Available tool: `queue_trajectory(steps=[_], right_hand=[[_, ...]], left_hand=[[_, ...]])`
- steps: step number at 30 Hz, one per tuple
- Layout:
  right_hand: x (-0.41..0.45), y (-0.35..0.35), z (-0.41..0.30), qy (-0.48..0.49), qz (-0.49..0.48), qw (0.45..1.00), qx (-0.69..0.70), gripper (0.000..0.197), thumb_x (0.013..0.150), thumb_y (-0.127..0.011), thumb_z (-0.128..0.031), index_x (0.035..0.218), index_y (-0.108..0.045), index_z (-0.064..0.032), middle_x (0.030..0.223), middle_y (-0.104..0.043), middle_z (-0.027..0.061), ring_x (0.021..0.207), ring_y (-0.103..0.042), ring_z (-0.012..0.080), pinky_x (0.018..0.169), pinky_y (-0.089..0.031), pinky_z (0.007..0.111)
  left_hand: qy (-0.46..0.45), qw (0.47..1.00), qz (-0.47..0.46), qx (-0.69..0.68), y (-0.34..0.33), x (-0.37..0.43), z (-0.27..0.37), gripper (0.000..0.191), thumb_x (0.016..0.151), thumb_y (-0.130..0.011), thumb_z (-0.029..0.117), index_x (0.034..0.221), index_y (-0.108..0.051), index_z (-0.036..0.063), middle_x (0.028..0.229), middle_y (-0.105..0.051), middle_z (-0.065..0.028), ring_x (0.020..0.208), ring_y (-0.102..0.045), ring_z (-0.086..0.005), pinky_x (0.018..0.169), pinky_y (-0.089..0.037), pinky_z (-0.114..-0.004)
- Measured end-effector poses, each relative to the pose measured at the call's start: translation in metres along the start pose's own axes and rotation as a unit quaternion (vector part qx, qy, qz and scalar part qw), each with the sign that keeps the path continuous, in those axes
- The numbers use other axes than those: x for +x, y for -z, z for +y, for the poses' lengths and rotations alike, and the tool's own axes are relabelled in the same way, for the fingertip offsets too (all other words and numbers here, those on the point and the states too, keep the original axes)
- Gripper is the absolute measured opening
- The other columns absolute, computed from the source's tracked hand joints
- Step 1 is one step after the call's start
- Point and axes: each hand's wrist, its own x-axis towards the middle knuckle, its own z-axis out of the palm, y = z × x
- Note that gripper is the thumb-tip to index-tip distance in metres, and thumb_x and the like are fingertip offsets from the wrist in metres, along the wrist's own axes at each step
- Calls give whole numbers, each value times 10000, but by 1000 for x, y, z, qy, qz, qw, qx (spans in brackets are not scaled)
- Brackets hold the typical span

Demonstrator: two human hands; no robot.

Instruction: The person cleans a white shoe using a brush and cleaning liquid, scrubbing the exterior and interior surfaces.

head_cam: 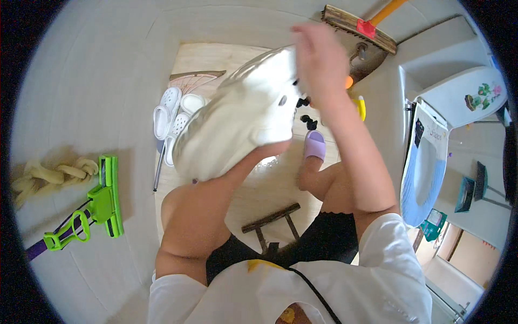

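A large glossy white sheet of cloth or thin plastic (230, 117) is raised over the floor in front of my knees, with a few dark spots on its right part. My right hand (321, 60), blurred by motion, is at its upper right edge, where the folds draw together. My left hand (279, 150) meets the lower right edge of the sheet, which covers the fingers, so their grip cannot be seen. Small black pieces (309, 121) lie on the floor beyond the sheet. A purple slipper (315, 143) is on my right foot; the left foot is hidden.
White clogs (168, 107) and a dark rod (159, 172) lie left of the sheet. A green sponge mop (103, 198) is farther left. A push broom (352, 26) is at the top, a toilet with blue seat cover (408, 190) at right. Wooden bars (271, 217) show between my legs.
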Motion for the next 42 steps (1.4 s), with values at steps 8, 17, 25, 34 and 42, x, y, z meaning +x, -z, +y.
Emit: queue_trajectory(steps=[8, 17, 25, 34, 42], right_hand=[[6, 17, 6, 83, -121, 969, -199, 154, 792, -529, -176, 908, -602, -106, 821, -578, 72, 766, -569, 268, 635, -473, 369], [-20, -2, -67, 194, -171, 955, -145, 62, 752, -573, -187, 725, -570, -131, 636, -560, 49, 627, -601, 217, 534, -490, 346], [16, 44, 76, -69, 23, 994, -87, 287, 820, -547, -188, 1086, -543, -81, 881, -596, 127, 786, -575, 265, 697, -461, 341], [-5, -1, 11, -163, 182, 892, 380, 372, 872, -531, -195, 1167, -375, -29, 1001, -464, 62, 840, -464, 126, 761, -402, 244], [-15, -15, 26, -72, -35, 983, 163, 561, 801, -575, -290, 1246, -338, -43, 1170, -464, 197, 1075, -471, 354, 900, -386, 392]], left_hand=[[-108, 950, 148, -254, 3, 2, 3, 408, 728, -493, 125, 1118, -508, 7, 1101, -536, -218, 1064, -471, -376, 938, -340, -436], [-129, 886, 223, -386, -35, 17, -16, 352, 799, -511, 146, 1135, -510, 39, 1101, -537, -209, 1067, -485, -350, 928, -351, -429], [-104, 931, 140, -321, 4, 10, 7, 322, 742, -615, 96, 1043, -570, -12, 1027, -618, -108, 951, -574, -230, 866, -426, -342], [-132, 429, 106, -887, 26, 26, 15, 559, 903, -445, 349, 1296, -317, -27, 1295, -417, -117, 1193, -395, -220, 1028, -273, -327], [-223, 320, 52, -919, 47, 27, -11, 683, 913, -275, 517, 1339, -243, -16, 1369, -323, -125, 1247, -329, -229, 1060, -222, -324]])
